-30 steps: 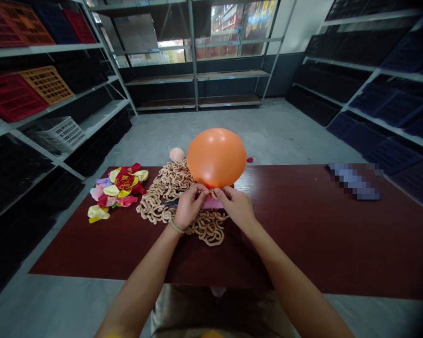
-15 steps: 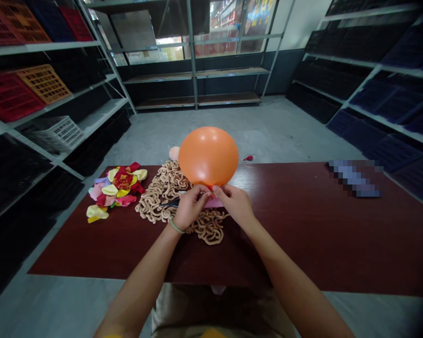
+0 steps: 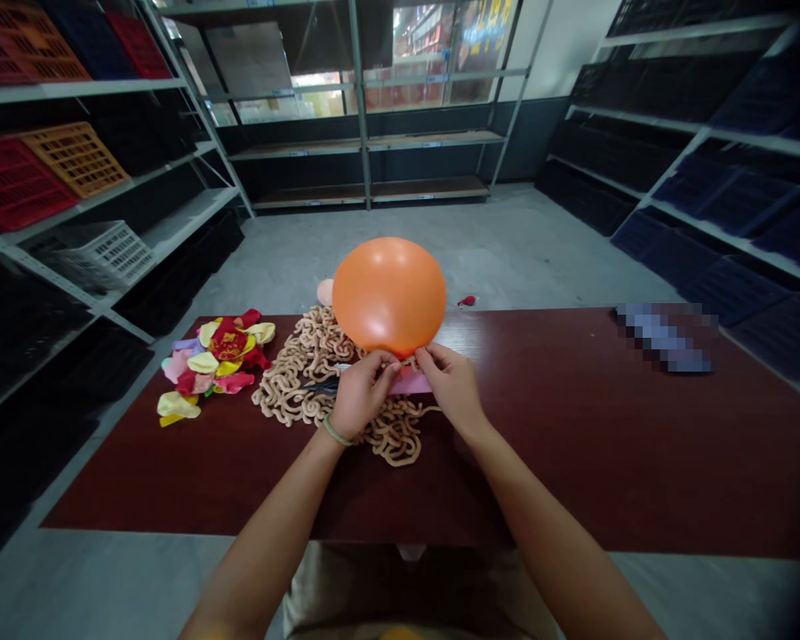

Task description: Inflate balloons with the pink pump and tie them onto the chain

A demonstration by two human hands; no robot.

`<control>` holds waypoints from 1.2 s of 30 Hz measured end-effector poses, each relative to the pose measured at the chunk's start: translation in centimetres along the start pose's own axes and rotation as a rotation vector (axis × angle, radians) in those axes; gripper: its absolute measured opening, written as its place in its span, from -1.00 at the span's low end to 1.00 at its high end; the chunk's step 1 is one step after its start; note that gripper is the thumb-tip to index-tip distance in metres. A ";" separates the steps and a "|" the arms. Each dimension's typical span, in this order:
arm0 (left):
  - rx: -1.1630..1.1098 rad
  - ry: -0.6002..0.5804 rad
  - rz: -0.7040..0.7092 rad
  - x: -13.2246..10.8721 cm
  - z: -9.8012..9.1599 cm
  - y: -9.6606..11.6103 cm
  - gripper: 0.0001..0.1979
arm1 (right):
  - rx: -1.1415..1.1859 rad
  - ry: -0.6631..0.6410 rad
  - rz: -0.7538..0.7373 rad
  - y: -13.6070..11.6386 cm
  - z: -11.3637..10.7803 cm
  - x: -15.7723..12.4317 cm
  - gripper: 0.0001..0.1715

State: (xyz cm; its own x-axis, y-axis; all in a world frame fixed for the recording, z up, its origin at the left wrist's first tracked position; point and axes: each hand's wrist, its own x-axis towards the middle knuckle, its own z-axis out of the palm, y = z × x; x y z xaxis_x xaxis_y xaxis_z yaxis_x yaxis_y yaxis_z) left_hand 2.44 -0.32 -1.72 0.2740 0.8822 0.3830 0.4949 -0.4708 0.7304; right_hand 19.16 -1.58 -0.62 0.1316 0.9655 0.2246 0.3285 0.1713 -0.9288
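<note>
An inflated orange balloon (image 3: 389, 293) stands above the dark red table (image 3: 573, 427), its neck pointing down between my hands. My left hand (image 3: 362, 396) is closed, pinching the balloon's neck from the left. From the right, my right hand (image 3: 452, 387) pinches the same neck with closed fingers. Under both hands lies a heap of tan curly cord (image 3: 320, 373) and a pink flat piece (image 3: 412, 382). Dark scissors (image 3: 324, 387) lie on the cord just left of my left hand.
A pile of flat uninflated balloons (image 3: 213, 360) in several colours lies at the table's left. A pale inflated balloon (image 3: 324, 291) sits behind the cord. A blurred-out object (image 3: 667, 336) rests at the right. Shelving with crates (image 3: 53, 169) lines both sides.
The balloon has drifted slightly left and tilted. My right hand's pinch has shifted a little to the right, away from the left hand. Both hands stay on the neck.
</note>
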 end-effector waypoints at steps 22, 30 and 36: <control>0.026 0.242 0.184 -0.3 -0.2 -0.7 -0.87 | -0.541 0.291 -0.703 2.1 -0.1 0.3 -0.49; -0.059 0.253 0.223 3.2 -1.4 2.2 -0.89 | -0.645 0.389 -0.987 -1.8 -2.9 3.8 -0.55; -0.194 0.147 -0.075 11.7 -1.1 1.7 -0.52 | -0.761 0.100 -0.646 -2.4 -5.2 11.5 -0.62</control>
State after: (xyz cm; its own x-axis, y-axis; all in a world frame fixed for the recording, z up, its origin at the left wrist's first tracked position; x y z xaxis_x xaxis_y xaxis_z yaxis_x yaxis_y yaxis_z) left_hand 5.64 9.25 4.62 0.1130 0.9134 0.3911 0.3379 -0.4055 0.8493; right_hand 24.75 8.14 5.74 -0.2168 0.7050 0.6752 0.8711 0.4519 -0.1922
